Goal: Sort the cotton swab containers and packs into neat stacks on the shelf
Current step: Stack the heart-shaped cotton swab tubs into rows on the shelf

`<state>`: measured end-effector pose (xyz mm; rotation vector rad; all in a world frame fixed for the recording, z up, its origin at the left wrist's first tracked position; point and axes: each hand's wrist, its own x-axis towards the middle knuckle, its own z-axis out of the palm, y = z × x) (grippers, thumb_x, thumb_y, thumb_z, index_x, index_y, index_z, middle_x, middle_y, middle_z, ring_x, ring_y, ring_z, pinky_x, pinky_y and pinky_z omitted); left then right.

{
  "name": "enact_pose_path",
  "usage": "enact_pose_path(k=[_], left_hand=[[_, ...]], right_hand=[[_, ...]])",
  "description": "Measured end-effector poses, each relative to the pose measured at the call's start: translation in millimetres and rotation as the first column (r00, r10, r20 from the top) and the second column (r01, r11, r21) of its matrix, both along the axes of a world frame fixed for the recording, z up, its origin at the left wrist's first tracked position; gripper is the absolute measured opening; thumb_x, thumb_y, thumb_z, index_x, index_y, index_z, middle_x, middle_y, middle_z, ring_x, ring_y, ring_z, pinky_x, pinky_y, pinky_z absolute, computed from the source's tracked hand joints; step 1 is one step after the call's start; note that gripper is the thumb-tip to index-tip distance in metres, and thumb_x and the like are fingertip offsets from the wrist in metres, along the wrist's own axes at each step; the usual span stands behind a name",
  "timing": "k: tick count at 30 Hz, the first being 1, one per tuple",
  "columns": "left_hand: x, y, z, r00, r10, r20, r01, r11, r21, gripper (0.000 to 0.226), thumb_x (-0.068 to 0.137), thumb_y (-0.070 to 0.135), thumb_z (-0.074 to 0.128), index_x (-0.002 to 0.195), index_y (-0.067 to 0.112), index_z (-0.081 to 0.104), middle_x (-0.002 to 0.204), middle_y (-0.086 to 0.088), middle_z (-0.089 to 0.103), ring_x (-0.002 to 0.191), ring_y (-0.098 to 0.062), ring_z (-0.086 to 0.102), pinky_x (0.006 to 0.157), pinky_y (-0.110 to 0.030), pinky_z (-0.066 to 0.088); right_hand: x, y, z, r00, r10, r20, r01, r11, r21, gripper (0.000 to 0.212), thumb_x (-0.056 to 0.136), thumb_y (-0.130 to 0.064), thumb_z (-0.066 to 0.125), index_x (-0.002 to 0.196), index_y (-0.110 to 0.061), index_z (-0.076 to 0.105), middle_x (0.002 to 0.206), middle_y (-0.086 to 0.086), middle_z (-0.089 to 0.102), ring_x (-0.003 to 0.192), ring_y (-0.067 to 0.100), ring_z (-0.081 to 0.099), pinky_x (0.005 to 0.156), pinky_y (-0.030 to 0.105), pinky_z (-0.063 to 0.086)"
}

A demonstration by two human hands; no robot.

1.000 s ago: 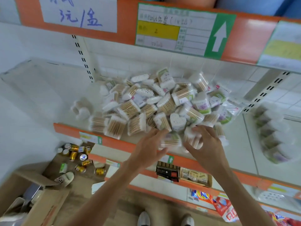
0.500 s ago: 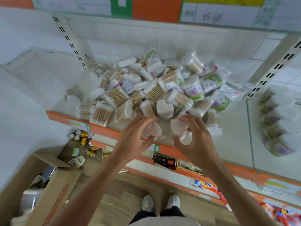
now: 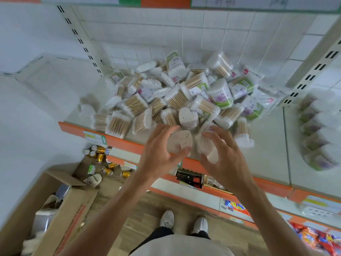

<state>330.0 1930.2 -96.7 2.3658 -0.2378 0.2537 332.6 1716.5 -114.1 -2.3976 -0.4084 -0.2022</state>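
Both hands work at the front lip of the white shelf with its orange edge. The left hand curls its fingers round a clear heart-shaped container of white cotton swabs. The right hand grips a second heart-shaped swab container, just beside the first. Right behind the fingers lies the jumbled heap of swab tubs and packs, another heart-shaped tub nearest.

Almost nothing can be read: handwritten digits that look like "65" stand on the white price card along the upper shelf edge at twelve o'clock. The printing on the green-labelled swab container and on the small tag on the orange shelf edge is too blurred to make out.
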Motion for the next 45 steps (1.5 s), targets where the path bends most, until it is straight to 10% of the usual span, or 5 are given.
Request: enact_pose_path(k=[12, 21, 28, 45], left_hand=[[22, 1, -24, 0.961, -0.275, -0.005, 0.273, 0.956, -0.104, 0.067, 0.081, 0.058, 0.057, 0.138, 0.022, 0.056, 0.123, -0.002, 0.049, 0.110, -0.003, 0.046, 0.091, -0.007, 0.035], [24, -24, -23, 0.876, -0.480, -0.045, 0.444, 0.840, -0.312, 0.076, 0.078, 0.023, 0.085, 0.142, 0.022, 0.046, 0.135, 0.005, 0.052, 0.118, -0.009, 0.058, 0.098, -0.029, 0.053], [-3, -97, -5, 0.787, -0.610, -0.092, 0.558, 0.768, -0.314, 0.071, 0.073, 0.028, 0.089, 0.134, 0.025, 0.053, 0.129, 0.013, 0.060, 0.113, 0.010, 0.057, 0.089, -0.007, 0.047], [-69, -276, 21, 0.810, -0.569, -0.140, 0.494, 0.792, -0.359, 0.068, 0.077, 0.016, 0.087, 0.136, 0.026, 0.054, 0.129, 0.012, 0.062, 0.121, 0.006, 0.057, 0.094, -0.014, 0.051]], right_hand=[[-15, 24, 8, 0.949, -0.269, -0.167, 0.287, 0.953, 0.100, 0.067, 0.080, -0.036, 0.081, 0.135, -0.037, 0.044, 0.132, -0.008, 0.056, 0.110, 0.018, 0.063, 0.084, 0.044, 0.059], [-62, -1, 29, 0.844, -0.512, -0.160, 0.534, 0.829, 0.166, 0.066, 0.080, -0.036, 0.082, 0.136, -0.032, 0.047, 0.131, -0.009, 0.057, 0.110, 0.007, 0.059, 0.086, 0.030, 0.058], [-113, -74, 30, 0.796, -0.590, -0.133, 0.605, 0.769, 0.207, 0.068, 0.078, -0.043, 0.082, 0.136, -0.032, 0.048, 0.127, -0.011, 0.058, 0.107, 0.007, 0.062, 0.086, 0.023, 0.056], [-131, -342, 38, 0.851, -0.513, -0.114, 0.524, 0.846, 0.102, 0.067, 0.076, -0.028, 0.087, 0.134, -0.024, 0.055, 0.124, -0.002, 0.061, 0.101, 0.013, 0.065, 0.084, 0.020, 0.055]])
